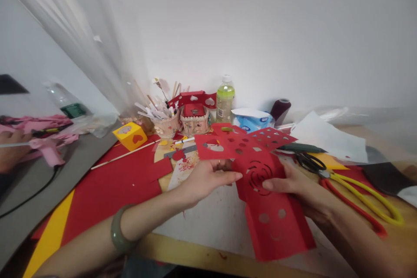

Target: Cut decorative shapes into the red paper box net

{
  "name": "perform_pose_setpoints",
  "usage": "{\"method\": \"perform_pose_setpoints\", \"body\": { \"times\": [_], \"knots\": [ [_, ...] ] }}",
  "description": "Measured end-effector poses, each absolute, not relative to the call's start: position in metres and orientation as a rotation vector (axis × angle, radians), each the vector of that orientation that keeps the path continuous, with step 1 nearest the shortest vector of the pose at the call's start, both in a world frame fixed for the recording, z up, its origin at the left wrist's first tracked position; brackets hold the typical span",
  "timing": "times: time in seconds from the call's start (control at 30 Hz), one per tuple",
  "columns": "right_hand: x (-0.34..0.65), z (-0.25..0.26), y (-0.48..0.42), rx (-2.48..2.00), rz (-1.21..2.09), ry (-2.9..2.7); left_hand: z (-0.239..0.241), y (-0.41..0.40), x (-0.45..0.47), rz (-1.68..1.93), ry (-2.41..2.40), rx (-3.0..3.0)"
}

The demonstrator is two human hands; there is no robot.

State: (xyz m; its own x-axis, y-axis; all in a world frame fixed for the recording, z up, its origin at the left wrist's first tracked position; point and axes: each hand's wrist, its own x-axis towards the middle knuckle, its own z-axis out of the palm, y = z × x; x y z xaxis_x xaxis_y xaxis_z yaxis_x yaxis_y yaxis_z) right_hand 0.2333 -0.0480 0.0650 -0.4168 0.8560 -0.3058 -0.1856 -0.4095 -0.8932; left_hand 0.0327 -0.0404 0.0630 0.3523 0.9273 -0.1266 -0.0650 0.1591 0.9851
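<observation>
Between my hands is a red paper cutout (276, 230), a cross-shaped sheet with folded edges. Small shapes are cut through its panels: a ring of curved slits in the middle, a smiling face on the lowest panel, triangles at the upper right. My left hand (208, 180) pinches its left edge, thumb in front and fingers mostly behind. From the right, my right hand (295, 184) grips the opposite edge, its thumb on the slit pattern and its other fingers hidden behind the paper. Below it lies a pale work board (202, 221).
Scissors (325, 173) with yellow and red handles lie at right. Behind stand a green-liquid bottle (225, 102), a tissue pack (252, 119) and a cup of sticks (167, 126). A yellow paper box (130, 136) sits left. Another person's hand (14, 150) is near a pink glue gun (47, 150).
</observation>
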Motion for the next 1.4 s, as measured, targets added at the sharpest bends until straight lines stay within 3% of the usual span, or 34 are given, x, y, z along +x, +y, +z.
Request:
{"method": "perform_pose_setpoints", "body": {
  "times": [0.57,1.4],
  "knots": [
    [0.212,0.038,-0.065,-0.957,1.697,-0.949,0.056,-0.046,0.034,1.246,1.122,1.662],
    [0.202,0.036,-0.071,-1.124,1.498,-0.99,0.06,-0.048,0.035,1.319,1.345,1.95]
  ]
}}
